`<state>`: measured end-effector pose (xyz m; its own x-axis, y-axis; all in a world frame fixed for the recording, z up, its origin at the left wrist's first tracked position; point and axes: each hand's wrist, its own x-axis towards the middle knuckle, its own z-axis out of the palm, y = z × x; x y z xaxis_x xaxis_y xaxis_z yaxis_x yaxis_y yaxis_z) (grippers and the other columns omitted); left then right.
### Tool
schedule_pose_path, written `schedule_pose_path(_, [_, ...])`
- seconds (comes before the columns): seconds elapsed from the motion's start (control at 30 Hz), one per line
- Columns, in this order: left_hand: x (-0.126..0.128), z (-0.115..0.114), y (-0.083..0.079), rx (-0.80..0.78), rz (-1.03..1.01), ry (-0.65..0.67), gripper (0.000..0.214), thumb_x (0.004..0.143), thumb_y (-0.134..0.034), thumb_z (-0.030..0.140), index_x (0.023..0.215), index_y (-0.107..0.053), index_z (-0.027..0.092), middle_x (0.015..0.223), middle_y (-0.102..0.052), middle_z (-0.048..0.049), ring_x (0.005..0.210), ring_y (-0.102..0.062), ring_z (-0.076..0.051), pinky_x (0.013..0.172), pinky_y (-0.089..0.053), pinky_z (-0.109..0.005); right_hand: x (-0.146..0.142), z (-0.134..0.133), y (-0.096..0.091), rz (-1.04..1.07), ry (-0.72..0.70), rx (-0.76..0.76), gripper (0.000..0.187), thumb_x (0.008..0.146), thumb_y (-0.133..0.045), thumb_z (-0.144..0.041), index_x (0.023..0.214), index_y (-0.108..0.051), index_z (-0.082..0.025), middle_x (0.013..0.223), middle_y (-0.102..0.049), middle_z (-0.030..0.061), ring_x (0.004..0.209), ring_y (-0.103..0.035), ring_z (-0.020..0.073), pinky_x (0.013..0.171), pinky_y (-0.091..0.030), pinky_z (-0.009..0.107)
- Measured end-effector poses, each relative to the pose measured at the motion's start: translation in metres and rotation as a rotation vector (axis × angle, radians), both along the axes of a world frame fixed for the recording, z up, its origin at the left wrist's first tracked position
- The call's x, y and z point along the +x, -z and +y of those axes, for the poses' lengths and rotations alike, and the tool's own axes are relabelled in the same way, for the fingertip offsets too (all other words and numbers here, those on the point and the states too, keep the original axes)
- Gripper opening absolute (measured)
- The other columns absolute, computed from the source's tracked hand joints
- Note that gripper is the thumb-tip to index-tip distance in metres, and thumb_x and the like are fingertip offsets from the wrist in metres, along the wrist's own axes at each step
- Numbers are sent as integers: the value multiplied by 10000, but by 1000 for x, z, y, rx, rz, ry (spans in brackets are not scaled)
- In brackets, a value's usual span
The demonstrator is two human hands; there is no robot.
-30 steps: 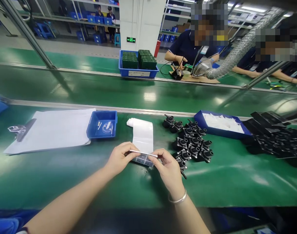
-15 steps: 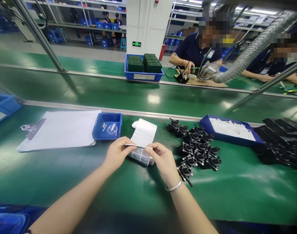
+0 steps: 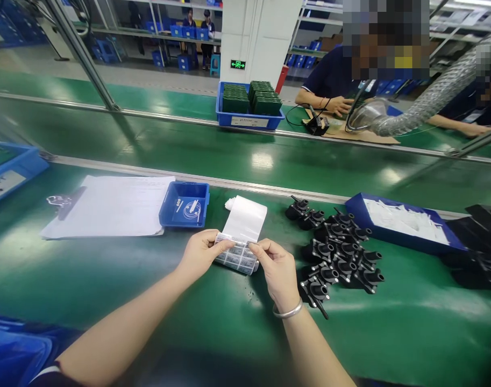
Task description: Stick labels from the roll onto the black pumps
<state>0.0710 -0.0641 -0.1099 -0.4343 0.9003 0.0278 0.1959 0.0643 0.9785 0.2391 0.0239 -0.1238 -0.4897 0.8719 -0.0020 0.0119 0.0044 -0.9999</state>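
Observation:
A white strip of label backing (image 3: 245, 220) lies on the green bench, curled at its far end, with printed labels (image 3: 236, 258) along its near end. My left hand (image 3: 200, 252) pinches the left side of that near end. My right hand (image 3: 275, 269), with a silver bangle on the wrist, pinches the right side. Both hands have their fingers closed on the strip's edge. A heap of black plastic parts (image 3: 337, 252) sits just to the right of my right hand.
A small blue tray (image 3: 184, 204) and a clipboard with paper (image 3: 108, 207) lie to the left. A dark blue box of white pieces (image 3: 402, 226) is at right. Beyond the conveyor, a blue bin of green boards (image 3: 249, 107); other people work behind a hose (image 3: 422, 102).
The thin white strip edge my hands held raised has come down onto the labels. My hands moved closer together on the strip's near end. The view shifted a little to the left.

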Motion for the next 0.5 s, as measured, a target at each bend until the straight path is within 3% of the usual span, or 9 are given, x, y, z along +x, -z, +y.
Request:
schedule_pose_path(0.13, [3, 1, 4, -28, -178, 38, 284, 777, -690, 418, 705, -621, 153, 655, -521, 17, 606, -454, -110, 561, -347, -231, 1, 0, 5, -14, 29, 4, 282, 809, -704, -388, 636, -607, -188, 622, -502, -31, 620, -448, 134, 599, -362, 262])
schedule_pose_path(0.27, [3, 1, 5, -49, -127, 0, 309, 762, -699, 418, 637, -610, 149, 604, -490, 25, 579, -429, -106, 541, -331, -230, 3, 0, 6, -38, 33, 53, 320, 840, -669, -390, 609, -578, -188, 617, -496, -26, 618, -474, 139, 604, -391, 270])
schedule_pose_path(0.37, [2, 1, 4, -31, -41, -18, 279, 777, -686, 383, 623, -624, 158, 613, -501, 24, 591, -447, -113, 550, -347, -229, 5, 0, 1, 61, 60, 92, 147, 849, -667, -353, 869, -648, -209, 859, -628, 24, 806, -601, 183, 761, -484, 320])
schedule_pose_path(0.43, [1, 1, 3, -12, 8, -15, 262, 791, -675, 365, 628, -633, 164, 636, -516, 19, 614, -466, -119, 571, -360, -230, 7, 0, -4, 129, 54, 70, 331, 822, -703, -318, 1121, -585, -240, 1024, -641, 63, 950, -633, 222, 859, -508, 389])
schedule_pose_path(0.5, [1, 1, 2, 3, 49, -4, 260, 802, -668, 355, 627, -631, 167, 648, -517, 17, 628, -473, -121, 586, -360, -231, 8, 1, -8, 119, 39, 74, 453, 801, -724, -301, 1207, -529, -256, 1061, -632, 79, 966, -648, 236, 868, -528, 427])
